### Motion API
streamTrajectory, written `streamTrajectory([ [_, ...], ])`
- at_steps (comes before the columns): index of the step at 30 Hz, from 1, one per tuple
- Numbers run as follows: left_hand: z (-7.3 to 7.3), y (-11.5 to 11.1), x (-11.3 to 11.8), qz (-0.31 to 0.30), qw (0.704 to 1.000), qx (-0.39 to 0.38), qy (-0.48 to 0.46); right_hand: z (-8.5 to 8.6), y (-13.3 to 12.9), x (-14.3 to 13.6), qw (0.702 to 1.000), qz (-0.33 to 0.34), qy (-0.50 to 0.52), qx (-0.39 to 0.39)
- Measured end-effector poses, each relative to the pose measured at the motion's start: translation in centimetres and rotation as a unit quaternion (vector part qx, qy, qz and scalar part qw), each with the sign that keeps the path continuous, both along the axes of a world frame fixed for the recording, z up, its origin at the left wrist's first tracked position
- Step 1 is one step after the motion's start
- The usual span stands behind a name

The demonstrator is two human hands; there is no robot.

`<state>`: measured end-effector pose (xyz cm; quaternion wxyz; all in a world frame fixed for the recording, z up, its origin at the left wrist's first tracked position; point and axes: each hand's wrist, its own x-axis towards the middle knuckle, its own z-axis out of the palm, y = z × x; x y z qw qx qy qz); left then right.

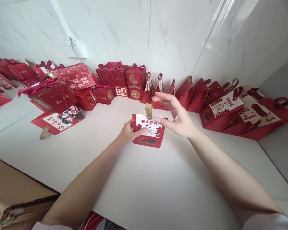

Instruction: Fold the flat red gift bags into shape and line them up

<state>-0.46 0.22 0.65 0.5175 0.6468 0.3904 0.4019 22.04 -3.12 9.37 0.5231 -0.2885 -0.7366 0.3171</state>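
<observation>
A red gift box (148,140) with a white printed front, a small dark window and a gold ribbon loop on top stands upright on the white table, in the middle of the head view. My left hand (130,132) grips its left side, thumb across the front and the other fingers hidden behind. My right hand (176,115) is at the box's upper right corner, its fingers apart and curved above, its thumb near the card's edge. Nothing is held in it.
Red boxes with ribbons (115,78) line the marbled wall behind. More handled boxes (225,108) stand at the right. A box lying flat (60,121) is at the left. An open cardboard box (19,179) sits below the table's left front edge.
</observation>
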Motion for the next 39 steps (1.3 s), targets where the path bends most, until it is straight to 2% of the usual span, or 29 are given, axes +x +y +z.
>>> streamTrajectory([
  [7,1.1,-1.1,0.2,0.004,0.995,0.082,0.059,0.3,-1.0,-0.4,0.995,0.076,-0.069,0.009],
  [14,0.7,-0.6,-0.2,0.014,0.997,0.058,0.051,0.9,-0.3,1.5,0.995,0.026,-0.082,0.052],
  [24,0.8,0.1,-0.7,0.009,0.999,0.031,0.037,2.6,-0.2,4.3,0.978,0.045,-0.202,0.027],
  [28,0.5,0.4,-0.9,0.005,1.000,0.011,0.020,2.6,-0.2,4.4,0.977,0.034,-0.206,0.029],
  [34,-0.1,0.5,-0.9,0.001,1.000,0.005,0.002,2.7,-0.2,4.3,0.964,0.015,-0.250,0.087],
  [39,-0.1,0.4,-0.9,0.002,1.000,0.000,0.001,3.0,-0.2,4.2,0.962,0.021,-0.261,0.080],
])
